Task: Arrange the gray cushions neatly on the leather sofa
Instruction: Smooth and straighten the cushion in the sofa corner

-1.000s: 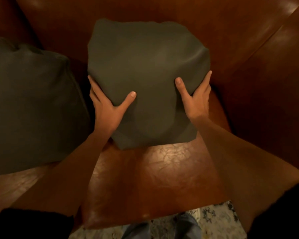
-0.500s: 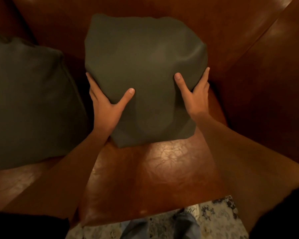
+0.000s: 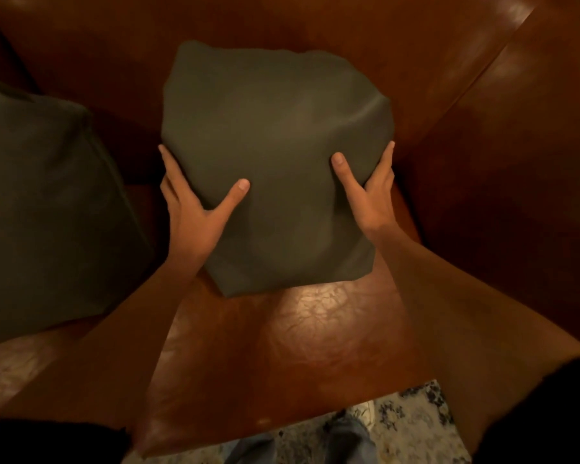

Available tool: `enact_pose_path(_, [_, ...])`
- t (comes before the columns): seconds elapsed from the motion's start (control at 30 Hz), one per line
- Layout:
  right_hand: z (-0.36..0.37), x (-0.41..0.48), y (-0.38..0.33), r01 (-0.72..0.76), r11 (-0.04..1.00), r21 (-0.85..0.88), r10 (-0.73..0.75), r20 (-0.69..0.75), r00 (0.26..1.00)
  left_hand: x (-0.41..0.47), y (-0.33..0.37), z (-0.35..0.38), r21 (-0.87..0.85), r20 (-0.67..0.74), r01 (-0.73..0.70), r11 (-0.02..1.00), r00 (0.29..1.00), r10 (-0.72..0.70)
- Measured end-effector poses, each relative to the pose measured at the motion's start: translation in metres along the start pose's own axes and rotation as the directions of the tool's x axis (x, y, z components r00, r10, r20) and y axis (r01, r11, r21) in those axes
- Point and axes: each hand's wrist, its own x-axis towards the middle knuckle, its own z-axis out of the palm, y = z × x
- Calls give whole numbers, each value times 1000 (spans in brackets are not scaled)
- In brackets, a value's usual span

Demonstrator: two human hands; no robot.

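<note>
L hand (image 3: 195, 226) & R hand (image 3: 370, 204) hold gray cushion (image 3: 275, 135) on leather sofa (image 3: 282, 349); 2nd cushion (image 3: 47, 212) at left.

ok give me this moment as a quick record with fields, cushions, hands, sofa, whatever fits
held cushion: gray, upright on the sofa, top toward its back
left hand: grips the cushion's left side, thumb on the front face
right hand: grips the cushion's right side, thumb on the front face
second cushion: gray, on the sofa to the left, apart from the held one
sofa surface: brown leather, armrest at right
floor: patterned rug at the bottom edge
</note>
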Motion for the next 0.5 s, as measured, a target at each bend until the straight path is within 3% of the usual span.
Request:
enact_pose_path(0.13, [-8,-2,-5,-21,1000,-19,21,-12,1000,-2,7,-5,17,-22,-2,1000,1000,3])
enact_pose_path(0.27, [-24,-3,-21,52,995,-87,-61,-96,994,-3,30,-12,192,-82,-139,972,984,157])
enact_pose_path(0.5, [-51,11,-74,191,975,-113,-203,-109,973,3,89,-7,383,28,-322,866,941,337])
